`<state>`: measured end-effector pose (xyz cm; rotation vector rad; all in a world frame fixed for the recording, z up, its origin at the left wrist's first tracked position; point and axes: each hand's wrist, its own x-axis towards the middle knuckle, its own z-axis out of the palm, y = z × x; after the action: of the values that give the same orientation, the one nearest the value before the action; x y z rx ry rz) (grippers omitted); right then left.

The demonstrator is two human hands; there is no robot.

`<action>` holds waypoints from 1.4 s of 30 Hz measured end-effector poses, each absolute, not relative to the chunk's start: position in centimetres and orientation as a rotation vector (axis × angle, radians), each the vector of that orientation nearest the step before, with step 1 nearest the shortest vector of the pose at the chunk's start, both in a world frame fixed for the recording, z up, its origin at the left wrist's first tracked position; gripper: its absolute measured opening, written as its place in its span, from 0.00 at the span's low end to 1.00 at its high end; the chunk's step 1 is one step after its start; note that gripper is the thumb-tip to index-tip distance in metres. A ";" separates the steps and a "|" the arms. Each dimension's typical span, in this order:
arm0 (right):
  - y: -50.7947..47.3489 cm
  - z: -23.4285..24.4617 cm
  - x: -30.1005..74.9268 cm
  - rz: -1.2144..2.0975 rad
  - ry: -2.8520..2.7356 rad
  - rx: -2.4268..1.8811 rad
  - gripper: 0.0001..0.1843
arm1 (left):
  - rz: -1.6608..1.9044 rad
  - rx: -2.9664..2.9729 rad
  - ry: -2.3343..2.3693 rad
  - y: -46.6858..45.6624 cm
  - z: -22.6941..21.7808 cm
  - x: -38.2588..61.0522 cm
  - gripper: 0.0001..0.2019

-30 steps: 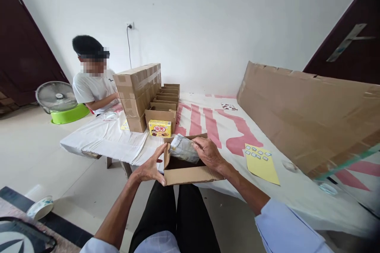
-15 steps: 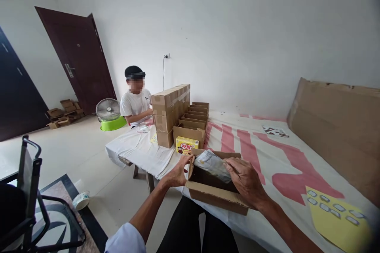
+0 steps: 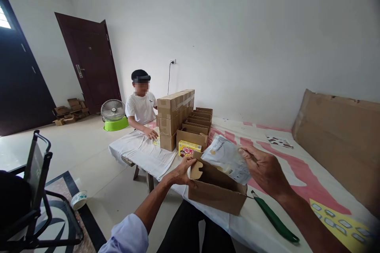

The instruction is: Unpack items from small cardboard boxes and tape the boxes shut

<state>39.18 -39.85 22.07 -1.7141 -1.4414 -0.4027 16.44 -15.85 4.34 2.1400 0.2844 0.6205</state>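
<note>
One carton [image 3: 218, 198] gripped by left fingers [image 3: 187, 161], one pouch [image 3: 222, 155] pinched by right fingers [image 3: 248, 152], below them perhaps one green knife [image 3: 276, 221], cloth-covered table [image 3: 142, 153], white wall [image 3: 237, 47]

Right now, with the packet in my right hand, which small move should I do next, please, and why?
Probably lift the packet a little higher with the right hand, clear of the open box: it has risen since the earlier pictures, yet its lower end still overlaps the opening. The left hand already holds the box's end.
</note>
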 end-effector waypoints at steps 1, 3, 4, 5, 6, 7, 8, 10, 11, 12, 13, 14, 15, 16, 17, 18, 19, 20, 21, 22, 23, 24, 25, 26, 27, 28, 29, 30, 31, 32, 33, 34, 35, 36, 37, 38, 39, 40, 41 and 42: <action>-40.4 22.7 38.9 -0.397 -1.430 -1.688 0.21 | 0.625 2.149 0.268 -15.8 4.4 16.5 0.74; -41.5 23.9 38.2 -0.379 -1.425 -1.656 0.21 | 0.641 2.172 0.238 -15.9 4.6 16.5 0.73; -42.2 24.3 37.7 -0.363 -1.427 -1.649 0.22 | 0.649 2.183 0.230 -16.0 4.7 16.5 0.73; -42.8 24.7 37.2 -0.339 -1.431 -1.646 0.22 | 0.655 2.188 0.229 -16.2 4.9 16.4 0.73; -43.3 24.9 36.7 -0.305 -1.439 -1.646 0.22 | 0.654 2.189 0.233 -16.4 5.0 16.3 0.73; -43.9 25.1 36.2 -0.266 -1.448 -1.644 0.22 | 0.649 2.185 0.240 -16.5 5.2 16.1 0.73; -44.3 25.1 35.7 -0.226 -1.459 -1.642 0.22 | 0.641 2.178 0.250 -16.7 5.4 16.0 0.73; -45.0 25.0 34.9 -0.161 -1.491 -1.638 0.22 | 0.637 2.158 0.277 -17.1 5.7 15.5 0.73; -45.2 24.8 34.5 -0.143 -1.505 -1.635 0.22 | 0.643 2.149 0.291 -17.3 5.9 15.2 0.73; -45.4 24.5 34.2 -0.132 -1.518 -1.632 0.22 | 0.655 2.143 0.301 -17.6 6.1 14.8 0.72; -45.7 24.3 34.0 -0.124 -1.530 -1.629 0.22 | 0.678 2.138 0.308 -17.9 6.4 14.3 0.70; -45.9 23.9 33.7 -0.112 -1.544 -1.627 0.21 | 0.712 2.133 0.314 -18.3 6.6 13.7 0.68; -46.1 23.5 33.4 -0.096 -1.557 -1.624 0.22 | 0.766 2.121 0.323 -18.9 6.9 13.0 0.63; -46.4 23.1 33.2 -0.075 -1.570 -1.624 0.22 | 0.843 2.094 0.341 -19.6 7.1 12.2 0.56; -46.6 22.6 32.9 -0.054 -1.585 -1.627 0.22 | 0.931 2.048 0.368 -20.4 7.2 11.4 0.47; -46.8 22.1 32.5 -0.033 -1.598 -1.630 0.23 | 1.014 1.980 0.397 -21.4 7.3 10.5 0.38; -47.0 21.5 32.2 -0.013 -1.608 -1.630 0.23 | 1.066 1.894 0.418 -22.6 7.3 9.7 0.30; -47.2 20.8 31.8 0.010 -1.619 -1.628 0.23 | 1.068 1.801 0.417 -23.8 7.2 8.9 0.25; -47.3 20.1 31.3 0.039 -1.632 -1.626 0.22 | 1.018 1.706 0.386 -25.2 7.0 8.1 0.26; -47.3 19.2 30.9 0.071 -1.647 -1.623 0.21 | 0.918 1.618 0.329 -26.7 6.7 7.5 0.29; -47.3 18.4 30.4 0.105 -1.665 -1.618 0.21 | 0.802 1.539 0.256 -28.2 6.4 7.0 0.33; -47.2 17.5 29.9 0.139 -1.682 -1.616 0.21 | 0.703 1.467 0.189 -29.7 6.1 6.7 0.37; -47.1 16.6 29.5 0.174 -1.697 -1.614 0.21 | 0.627 1.412 0.135 -31.1 5.8 6.4 0.39; -47.1 15.6 29.1 0.206 -1.708 -1.611 0.22 | 0.586 1.366 0.106 -32.3 5.5 6.3 0.40; -47.0 14.7 28.7 0.235 -1.713 -1.608 0.23 | 0.574 1.337 0.103 -33.5 5.1 6.3 0.40; -46.9 13.8 28.5 0.262 -1.711 -1.605 0.24 | 0.577 1.321 0.118 -34.4 4.8 6.3 0.38; -46.9 12.9 28.3 0.285 -1.704 -1.602 0.24 | 0.588 1.312 0.145 -35.2 4.5 6.3 0.37; -46.9 12.1 28.2 0.301 -1.692 -1.599 0.25 | 0.598 1.307 0.174 -35.9 4.1 6.4 0.37; -47.0 11.4 28.3 0.314 -1.680 -1.596 0.25 | 0.600 1.305 0.198 -36.3 3.7 6.4 0.36; -47.0 10.8 28.4 0.323 -1.661 -1.594 0.25 | 0.599 1.302 0.215 -36.7 3.4 6.4 0.36; -47.1 10.2 28.7 0.325 -1.632 -1.591 0.24 | 0.603 1.301 0.228 -36.9 3.0 6.4 0.35; -47.1 9.6 29.0 0.316 -1.587 -1.590 0.22 | 0.610 1.304 0.241 -36.9 2.6 6.4 0.34; -47.2 9.1 29.4 0.294 -1.523 -1.595 0.21 | 0.624 1.309 0.260 -36.9 2.3 6.4 0.34; -47.2 8.7 29.8 0.262 -1.441 -1.602 0.21 | 0.643 1.311 0.284 -36.7 2.1 6.4 0.33; -47.3 8.3 30.1 0.232 -1.345 -1.607 0.23 | 0.673 1.303 0.312 -36.5 2.0 6.3 0.32; -47.3 8.0 30.3 0.215 -1.247 -1.608 0.25 | 0.707 1.289 0.340 -36.3 2.1 6.1 0.32; -47.5 7.7 30.1 0.219 -1.161 -1.605 0.28 | 0.745 1.276 0.364 -36.1 2.3 5.9 0.33; -47.7 7.5 29.7 0.247 -1.091 -1.595 0.31 | 0.790 1.267 0.386 -36.0 2.7 5.5 0.33; -47.9 7.3 28.9 0.294 -1.046 -1.575 0.32 | 0.832 1.261 0.405 -35.9 3.1 5.1 0.34; -48.2 7.2 27.9 0.357 -1.023 -1.549 0.33 | 0.872 1.263 0.420 -35.8 3.7 4.7 0.35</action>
<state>27.90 -48.19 7.21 -1.5494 -1.0226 0.3567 4.66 -35.81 3.67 1.2631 0.4202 0.8718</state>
